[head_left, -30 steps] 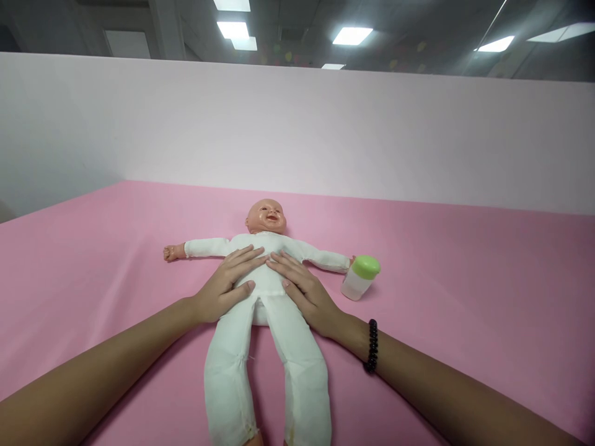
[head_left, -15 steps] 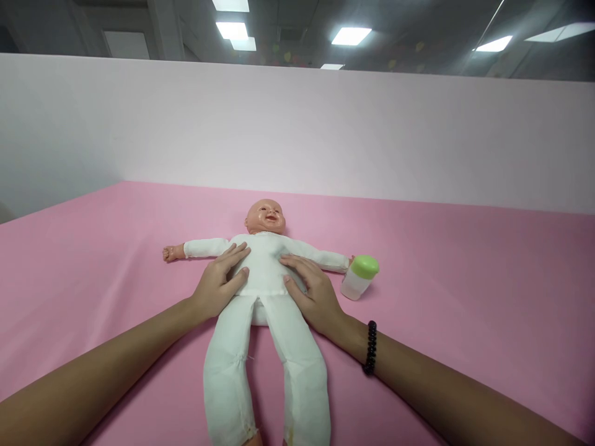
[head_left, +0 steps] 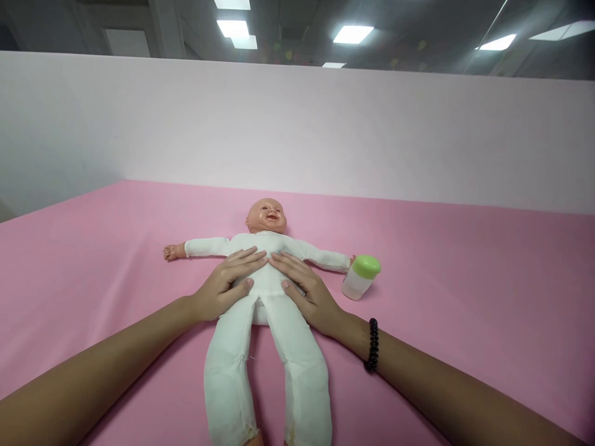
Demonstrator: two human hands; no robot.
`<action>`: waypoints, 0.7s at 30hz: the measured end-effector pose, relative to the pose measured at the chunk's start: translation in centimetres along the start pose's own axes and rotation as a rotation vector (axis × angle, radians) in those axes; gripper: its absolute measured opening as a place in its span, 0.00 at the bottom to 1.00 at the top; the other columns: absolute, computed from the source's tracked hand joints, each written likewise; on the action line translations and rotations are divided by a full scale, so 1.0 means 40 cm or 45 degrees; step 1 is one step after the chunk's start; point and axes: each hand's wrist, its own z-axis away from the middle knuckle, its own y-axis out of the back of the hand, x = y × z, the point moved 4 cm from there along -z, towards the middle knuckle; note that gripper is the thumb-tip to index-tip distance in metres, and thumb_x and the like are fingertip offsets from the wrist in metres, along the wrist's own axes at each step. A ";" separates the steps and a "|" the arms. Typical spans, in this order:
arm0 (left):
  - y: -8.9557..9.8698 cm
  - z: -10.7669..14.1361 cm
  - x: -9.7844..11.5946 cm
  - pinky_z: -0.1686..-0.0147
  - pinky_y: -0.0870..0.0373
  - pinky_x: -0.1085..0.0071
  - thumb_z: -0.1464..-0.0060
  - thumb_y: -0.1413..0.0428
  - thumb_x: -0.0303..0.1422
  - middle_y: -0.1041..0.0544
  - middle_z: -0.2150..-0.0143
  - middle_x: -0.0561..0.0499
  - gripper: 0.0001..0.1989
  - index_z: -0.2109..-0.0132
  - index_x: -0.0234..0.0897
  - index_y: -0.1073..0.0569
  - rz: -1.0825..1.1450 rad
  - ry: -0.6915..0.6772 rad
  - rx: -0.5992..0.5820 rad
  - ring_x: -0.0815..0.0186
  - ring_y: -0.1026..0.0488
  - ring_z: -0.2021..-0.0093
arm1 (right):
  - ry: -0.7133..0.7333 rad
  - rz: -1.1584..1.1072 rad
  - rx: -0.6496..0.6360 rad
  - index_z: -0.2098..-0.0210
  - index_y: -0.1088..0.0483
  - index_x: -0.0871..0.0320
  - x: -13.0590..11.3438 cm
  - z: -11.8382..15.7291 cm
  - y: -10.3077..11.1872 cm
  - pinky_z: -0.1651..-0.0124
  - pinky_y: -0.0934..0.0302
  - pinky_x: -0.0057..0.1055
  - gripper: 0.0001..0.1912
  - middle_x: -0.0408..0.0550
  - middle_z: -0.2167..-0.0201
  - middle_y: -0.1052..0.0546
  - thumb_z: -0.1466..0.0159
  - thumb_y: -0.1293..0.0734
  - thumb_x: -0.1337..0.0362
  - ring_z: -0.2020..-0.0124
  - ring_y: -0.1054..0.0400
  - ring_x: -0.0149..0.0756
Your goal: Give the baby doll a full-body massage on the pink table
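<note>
A baby doll (head_left: pixel 266 282) with a white cloth body lies on its back, its arms stretched out to both sides and its head away from me. My left hand (head_left: pixel 229 284) rests on the left side of its belly, fingers extended and thumb apart. On the right side of the belly lies my right hand (head_left: pixel 310 291), also flat with fingers stretched. The fingertips of both hands almost meet at the middle of the torso. Near the doll's hand on the right stands a small bottle (head_left: pixel 361 277) with a green cap and a translucent body, slightly tilted in view.
A pink cloth surface (head_left: pixel 441 291) lies under the doll. Behind it rises a white partition (head_left: pixel 297 130). Ceiling lights show beyond the partition. A black beaded bracelet (head_left: pixel 372 345) is on my right wrist.
My two hands have moved inward over the doll's belly, so their fingertips are closer together. The doll and the bottle lie where they were.
</note>
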 end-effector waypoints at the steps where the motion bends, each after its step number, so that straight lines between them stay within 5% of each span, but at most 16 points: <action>1: -0.001 0.000 0.000 0.28 0.55 0.50 0.33 0.53 0.38 0.41 0.29 0.53 0.25 0.31 0.50 0.40 -0.021 0.022 -0.033 0.58 0.52 0.27 | -0.016 -0.002 -0.040 0.31 0.42 0.47 0.003 0.001 -0.002 0.27 0.57 0.53 0.24 0.42 0.31 0.41 0.26 0.44 0.58 0.27 0.55 0.42; 7: -0.004 0.001 0.000 0.27 0.66 0.50 0.33 0.56 0.45 0.52 0.25 0.56 0.27 0.29 0.51 0.45 -0.093 0.191 -0.106 0.57 0.61 0.25 | -0.146 0.052 -0.132 0.28 0.51 0.43 0.018 0.005 -0.012 0.26 0.67 0.54 0.28 0.37 0.27 0.54 0.26 0.47 0.52 0.25 0.67 0.41; 13: -0.005 0.007 -0.020 0.27 0.62 0.50 0.34 0.56 0.49 0.58 0.25 0.53 0.31 0.29 0.45 0.45 -0.078 0.451 0.028 0.56 0.64 0.25 | -0.238 0.093 -0.077 0.27 0.54 0.47 0.023 0.008 -0.013 0.26 0.65 0.54 0.31 0.40 0.26 0.56 0.27 0.46 0.50 0.25 0.66 0.42; 17: 0.000 0.013 -0.031 0.28 0.53 0.50 0.37 0.52 0.49 0.47 0.27 0.47 0.33 0.31 0.37 0.40 -0.075 0.527 0.201 0.54 0.53 0.27 | -0.223 0.128 0.109 0.32 0.41 0.52 0.018 0.008 -0.004 0.29 0.54 0.53 0.27 0.48 0.30 0.43 0.28 0.41 0.54 0.28 0.52 0.45; 21: 0.011 0.019 -0.033 0.34 0.36 0.52 0.37 0.49 0.40 0.28 0.39 0.45 0.22 0.41 0.35 0.26 -0.067 0.420 0.434 0.55 0.33 0.35 | -0.149 0.125 0.333 0.48 0.28 0.55 0.004 0.008 0.009 0.38 0.39 0.48 0.14 0.51 0.45 0.25 0.32 0.36 0.62 0.42 0.34 0.44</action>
